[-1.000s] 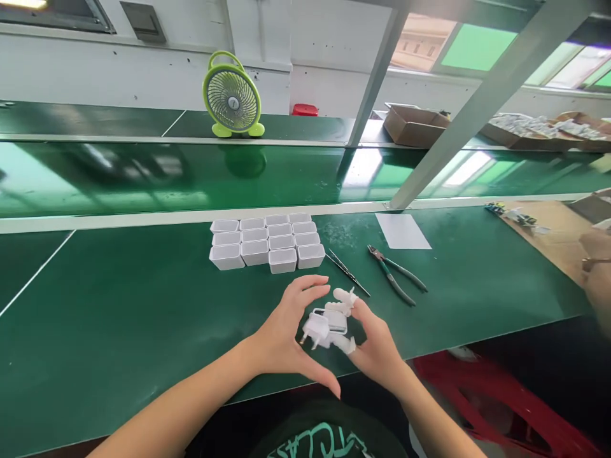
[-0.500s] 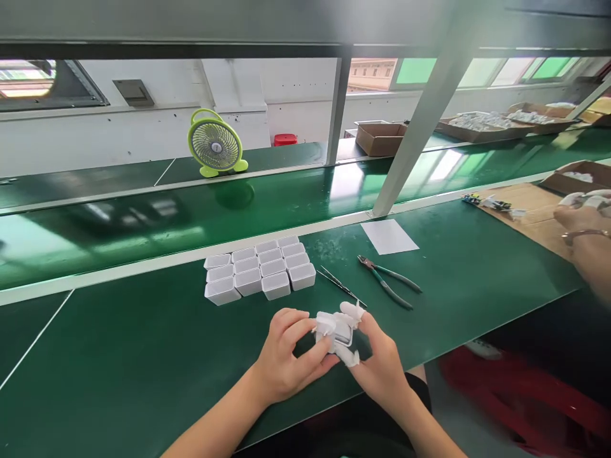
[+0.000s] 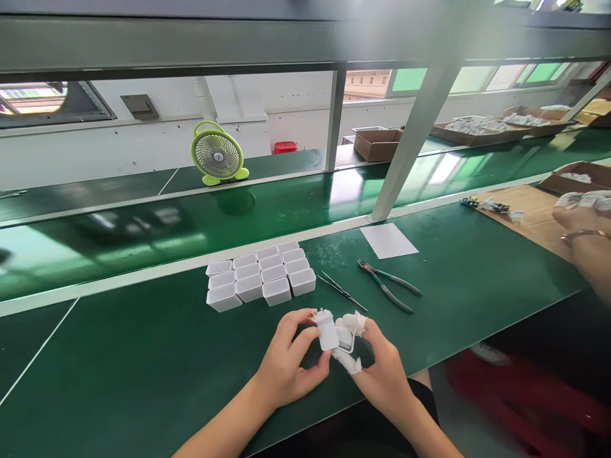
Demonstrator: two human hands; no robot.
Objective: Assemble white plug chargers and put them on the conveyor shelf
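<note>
My left hand pinches a white plastic cover with small prongs on its top edge. White wraps sit on the thumb and fingertips of my right hand, which grips a small white plastic housing, its open side and greyish inside partly showing. The two parts are close together, the cover overlapping the housing's left side; I cannot tell whether they are joined. Beyond my hands stand rows of white plastic housings. Tweezers and cutting pliers with green handles lie on the green bench.
White paper lies behind the pliers. At right, a co-worker's hand is over cardboard bearing small parts. A metal post rises from the bench's back edge. Farther off are a green fan and cardboard boxes.
My left hand has turned the cover, so its flat face and prongs now show more. My left fingers have shifted to its edges. The view has tilted up slightly.
</note>
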